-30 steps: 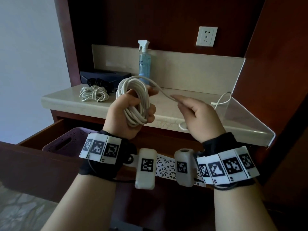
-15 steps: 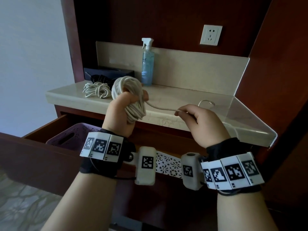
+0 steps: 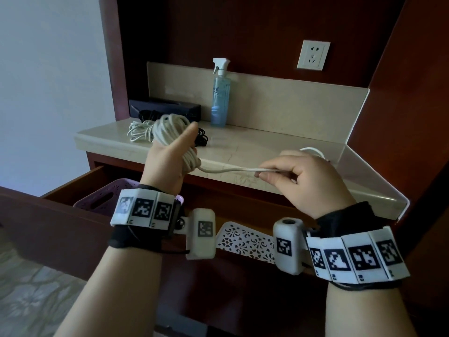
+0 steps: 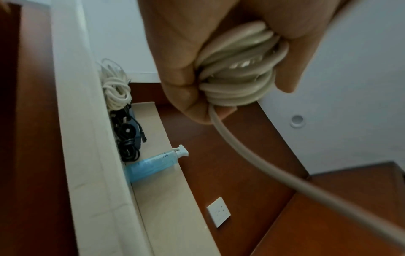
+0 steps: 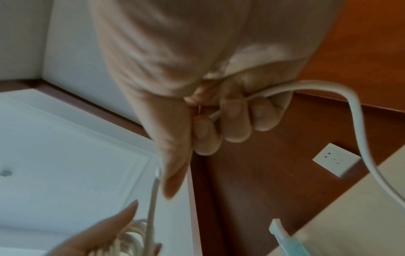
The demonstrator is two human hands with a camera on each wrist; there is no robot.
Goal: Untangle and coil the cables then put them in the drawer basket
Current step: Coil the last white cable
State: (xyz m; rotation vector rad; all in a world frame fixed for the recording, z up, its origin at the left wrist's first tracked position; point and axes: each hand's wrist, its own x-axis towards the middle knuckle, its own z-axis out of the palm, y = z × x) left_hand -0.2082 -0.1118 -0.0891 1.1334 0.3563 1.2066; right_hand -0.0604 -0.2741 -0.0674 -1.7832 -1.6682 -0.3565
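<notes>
Coiling is under way: the left hand (image 3: 167, 154) has its grip clamped round a thick white cable coil (image 3: 170, 132), while the right hand (image 3: 303, 176), at three o'clock, pinches its loose tail (image 3: 233, 169). Next, I'd judge, comes another wrap, before the purple perforated basket (image 3: 102, 200) in the open drawer at eight o'clock. On the pale stone counter (image 3: 267, 152) beyond lies another white cable bundle (image 3: 139, 131).

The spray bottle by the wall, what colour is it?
The spray bottle is clear blue with a white trigger top; the head view shows it best.

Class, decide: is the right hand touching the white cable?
Touching. The right wrist view shows the right hand with fingers curled around the white cable.
</notes>
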